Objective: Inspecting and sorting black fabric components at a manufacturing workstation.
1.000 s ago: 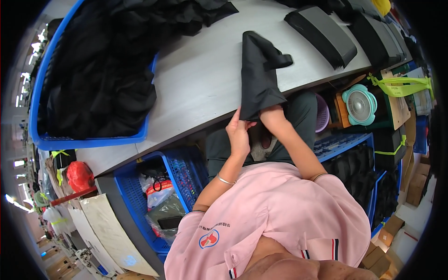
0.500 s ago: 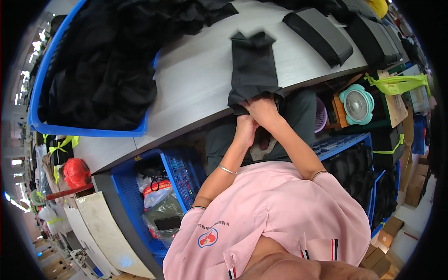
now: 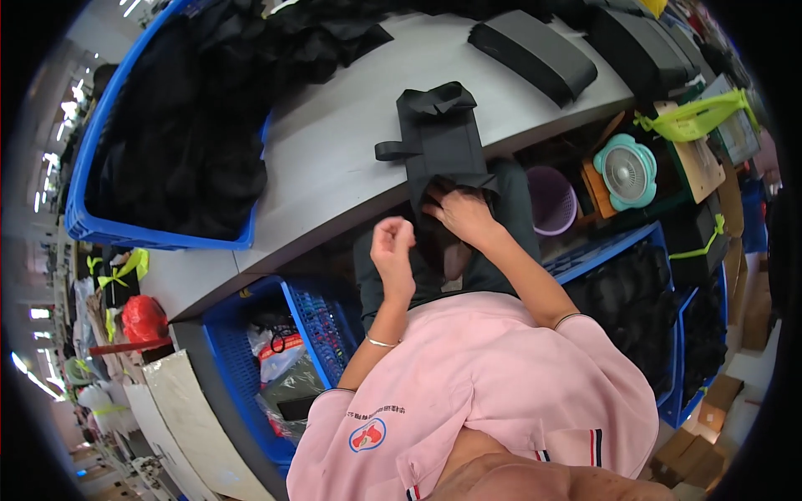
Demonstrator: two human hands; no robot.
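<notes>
Head view: black garment (image 3: 440, 138) lying flat on the grey table (image 3: 334, 167), near edge hanging over the table's front, a strap looping out at its left. Right hand (image 3: 462, 215) closed on that hanging edge. Left hand (image 3: 393, 244) loosely curled, empty, lifted clear just below the table edge. Half a second ago both hands together on the garment; now left one let go and drawn back.
</notes>
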